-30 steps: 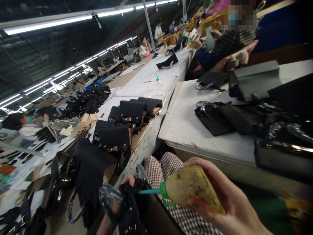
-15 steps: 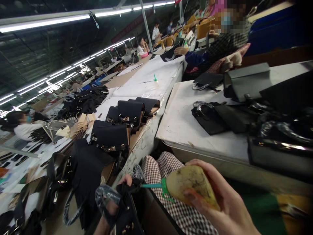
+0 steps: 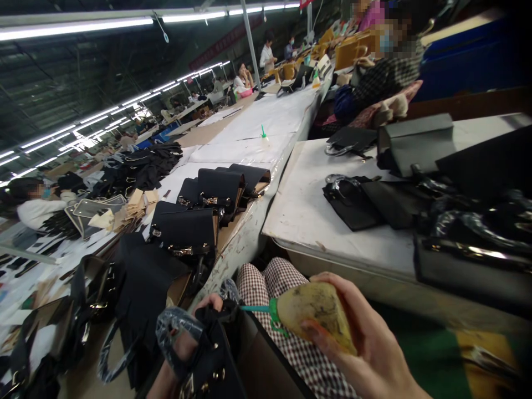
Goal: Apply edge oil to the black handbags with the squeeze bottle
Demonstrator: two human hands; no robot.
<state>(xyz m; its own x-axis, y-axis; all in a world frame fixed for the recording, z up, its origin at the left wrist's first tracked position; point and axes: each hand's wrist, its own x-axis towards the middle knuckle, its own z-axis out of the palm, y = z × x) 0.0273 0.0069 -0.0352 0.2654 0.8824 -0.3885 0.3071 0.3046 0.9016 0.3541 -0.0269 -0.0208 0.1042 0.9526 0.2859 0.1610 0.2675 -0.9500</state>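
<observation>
My right hand (image 3: 366, 338) is wrapped round a yellowish, smudged squeeze bottle (image 3: 311, 313) with a green cap and a long thin green nozzle. The bottle lies tilted sideways over my lap, its nozzle tip at the top edge of a black handbag (image 3: 216, 360). My left hand (image 3: 210, 302) grips that bag's upper edge, its fingers partly hidden behind the black material. A plastic-wrapped handle (image 3: 177, 327) loops across my left wrist. The bag stands open on my lap, with gold metal fittings on its side. Whether the nozzle touches the bag I cannot tell.
Several black handbags (image 3: 185, 227) stand on the left bench. A small green-tipped bottle (image 3: 264, 134) stands farther along it. More bags and flaps lie on the right table (image 3: 291, 205). A co-worker (image 3: 386, 72) sits at far right; another person (image 3: 37, 210) is at left.
The view has shifted slightly, so the bottle and bag appear a little farther left. The co-worker's hand at far right has drawn back from the black piece on the bench.
</observation>
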